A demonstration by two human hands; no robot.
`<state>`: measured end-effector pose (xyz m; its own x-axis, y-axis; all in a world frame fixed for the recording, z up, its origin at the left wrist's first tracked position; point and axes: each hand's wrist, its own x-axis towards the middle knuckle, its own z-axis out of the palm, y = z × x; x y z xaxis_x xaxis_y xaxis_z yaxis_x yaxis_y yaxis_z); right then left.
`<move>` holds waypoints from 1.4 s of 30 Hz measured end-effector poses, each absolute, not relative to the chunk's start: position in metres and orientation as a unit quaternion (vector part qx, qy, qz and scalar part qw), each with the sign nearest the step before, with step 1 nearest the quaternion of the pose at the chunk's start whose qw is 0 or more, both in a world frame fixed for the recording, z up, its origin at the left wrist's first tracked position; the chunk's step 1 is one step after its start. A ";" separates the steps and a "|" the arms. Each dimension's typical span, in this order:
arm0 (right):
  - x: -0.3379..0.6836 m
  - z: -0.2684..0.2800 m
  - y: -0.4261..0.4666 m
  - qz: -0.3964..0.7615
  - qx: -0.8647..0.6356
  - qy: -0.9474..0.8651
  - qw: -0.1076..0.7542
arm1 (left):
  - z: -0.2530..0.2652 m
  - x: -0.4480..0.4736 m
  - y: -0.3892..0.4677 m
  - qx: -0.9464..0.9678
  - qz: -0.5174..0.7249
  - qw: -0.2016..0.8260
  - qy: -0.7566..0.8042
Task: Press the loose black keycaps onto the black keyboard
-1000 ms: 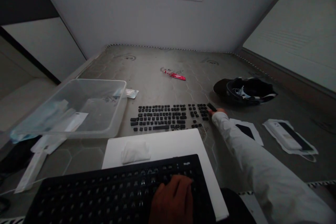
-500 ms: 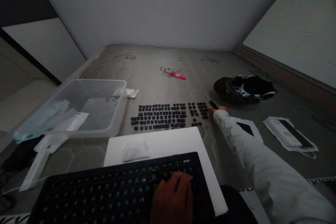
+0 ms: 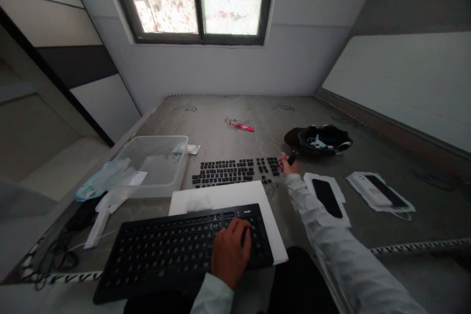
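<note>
1. Left hand (image 3: 231,251): lies palm down on the right part of the keyboard (image 3: 176,250), fingers spread over the keys. It grips nothing; it only presses on the board.
2. Right hand (image 3: 287,164): stretched forward on a white-sleeved arm, fingers closed round a small dark keycap (image 3: 292,158). The keycap sits between the fingertips at the far right end of the keycaps (image 3: 237,170).
3. Keyboard: black, lying across the near edge of the mattress (image 3: 235,117), its far right part resting on a white board (image 3: 221,195). Many of its key seats look bare; fine detail cannot be made out.
4. Keycaps: loose black caps laid out in rows on the mattress, just beyond the white board, keeping the order of a full layout.
5. Cloth (image 3: 198,202): a small white crumpled piece on the white board, between the keyboard and the keycaps.
6. Bin (image 3: 154,164): clear plastic, left of the keycaps, with bluish packaging (image 3: 103,181) hanging over its near left corner.
7. Cap (image 3: 320,140): dark, upturned, lying beyond the right hand and near it, not touching.
8. Phone (image 3: 326,196): black, on white paper just right of the right forearm. A second device (image 3: 379,191) lies on its own white sheet further right.
9. Red wrapper (image 3: 241,125): on the mattress, well beyond the keycaps.
10. Window (image 3: 195,0): in the far wall, bright.
</note>
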<state>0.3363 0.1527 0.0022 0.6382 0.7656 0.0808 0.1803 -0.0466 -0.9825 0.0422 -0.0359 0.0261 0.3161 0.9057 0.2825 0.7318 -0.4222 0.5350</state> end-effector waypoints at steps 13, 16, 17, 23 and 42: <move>0.215 0.028 -0.014 0.475 -0.313 -0.276 0.775 | 0.032 0.037 -0.034 0.824 0.267 0.195 0.460; 0.207 0.024 -0.031 0.477 -0.313 -0.235 0.787 | 0.032 0.035 -0.035 0.834 0.254 0.193 0.451; 0.203 0.021 -0.035 0.483 -0.313 -0.225 0.786 | 0.032 0.035 -0.035 0.834 0.250 0.193 0.452; 0.181 0.008 -0.040 0.551 -0.323 -0.246 0.729 | 0.031 0.034 -0.036 0.836 0.219 0.195 0.464; 0.179 -0.008 -0.016 0.574 -0.397 -0.295 0.652 | 0.033 0.029 -0.026 0.812 0.210 0.278 0.468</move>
<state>0.1792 -0.0161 -0.0085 0.1664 0.9835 -0.0711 -0.5141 0.0250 -0.8574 0.0287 -0.0257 0.0330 0.4731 0.8773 0.0806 0.6440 -0.4068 0.6479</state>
